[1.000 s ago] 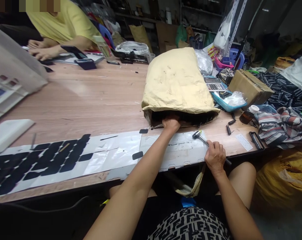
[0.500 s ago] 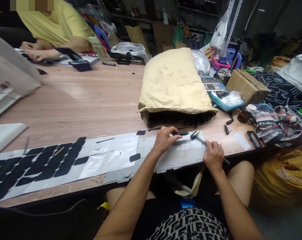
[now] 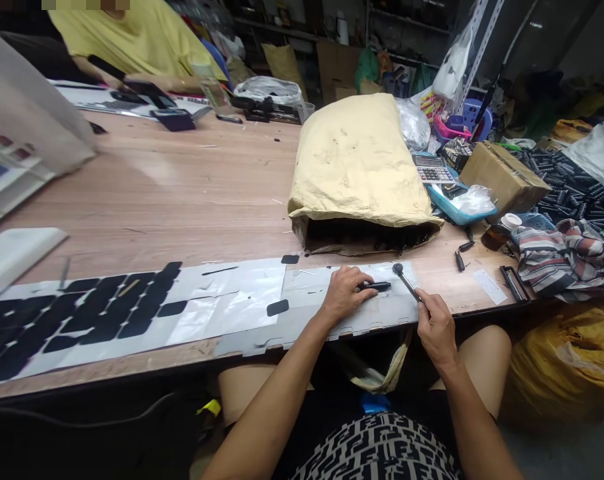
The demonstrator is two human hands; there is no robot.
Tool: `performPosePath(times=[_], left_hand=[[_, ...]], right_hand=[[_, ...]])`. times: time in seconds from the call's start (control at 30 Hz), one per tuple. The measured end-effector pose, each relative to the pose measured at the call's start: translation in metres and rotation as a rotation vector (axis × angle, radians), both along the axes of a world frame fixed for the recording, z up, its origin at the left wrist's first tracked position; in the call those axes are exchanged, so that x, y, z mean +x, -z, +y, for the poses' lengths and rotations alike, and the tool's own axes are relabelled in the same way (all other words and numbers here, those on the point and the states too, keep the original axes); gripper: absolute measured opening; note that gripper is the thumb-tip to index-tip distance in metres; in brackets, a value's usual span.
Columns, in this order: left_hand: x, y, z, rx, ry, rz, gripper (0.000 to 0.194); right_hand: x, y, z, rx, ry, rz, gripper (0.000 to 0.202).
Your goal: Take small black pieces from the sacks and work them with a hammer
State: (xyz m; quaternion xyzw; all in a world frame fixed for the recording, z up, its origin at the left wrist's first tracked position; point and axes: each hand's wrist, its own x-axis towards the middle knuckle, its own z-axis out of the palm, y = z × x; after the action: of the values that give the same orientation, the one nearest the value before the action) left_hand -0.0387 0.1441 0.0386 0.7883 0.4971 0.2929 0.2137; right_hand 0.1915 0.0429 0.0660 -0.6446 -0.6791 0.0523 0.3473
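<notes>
My left hand (image 3: 346,292) pinches one end of a small black cylindrical part (image 3: 381,287), which lies low over the grey-white board (image 3: 312,313) at the table's front edge. In my right hand (image 3: 436,327) is the handle of a metal hammer (image 3: 406,280); its round head is up and to the left, just right of the black part and apart from it. Behind both hands rests a large yellowish sack (image 3: 357,160), its dark open mouth facing me.
Rows of black flat pieces (image 3: 102,307) lie on white sheets at left. A blue tray (image 3: 462,212), a brown bottle (image 3: 497,233) and a striped cloth (image 3: 547,257) are at right. Across the table sits a person in yellow (image 3: 142,40).
The view has shifted slightly. My left hand and the black part have come nearer to me, away from the sack. The hammer head now stands farther from the part, its handle tilted more steeply.
</notes>
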Motion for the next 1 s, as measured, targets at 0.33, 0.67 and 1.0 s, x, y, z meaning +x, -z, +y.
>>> performPosePath(times=[0.33, 0.67, 1.0], left_hand=[[-0.001, 0.002, 0.0, -0.011, -0.009, -0.029, 0.017], [-0.002, 0.003, 0.002, -0.047, -0.024, -0.058, 0.018], [-0.003, 0.001, 0.002, -0.08, -0.021, -0.081, 0.016]], right_hand=[[-0.013, -0.008, -0.013, -0.012, -0.079, 0.061, 0.036], [-0.024, -0.012, -0.012, -0.023, -0.119, 0.067, 0.037], [-0.01, 0.0, 0.017, 0.024, 0.01, -0.108, 0.036]])
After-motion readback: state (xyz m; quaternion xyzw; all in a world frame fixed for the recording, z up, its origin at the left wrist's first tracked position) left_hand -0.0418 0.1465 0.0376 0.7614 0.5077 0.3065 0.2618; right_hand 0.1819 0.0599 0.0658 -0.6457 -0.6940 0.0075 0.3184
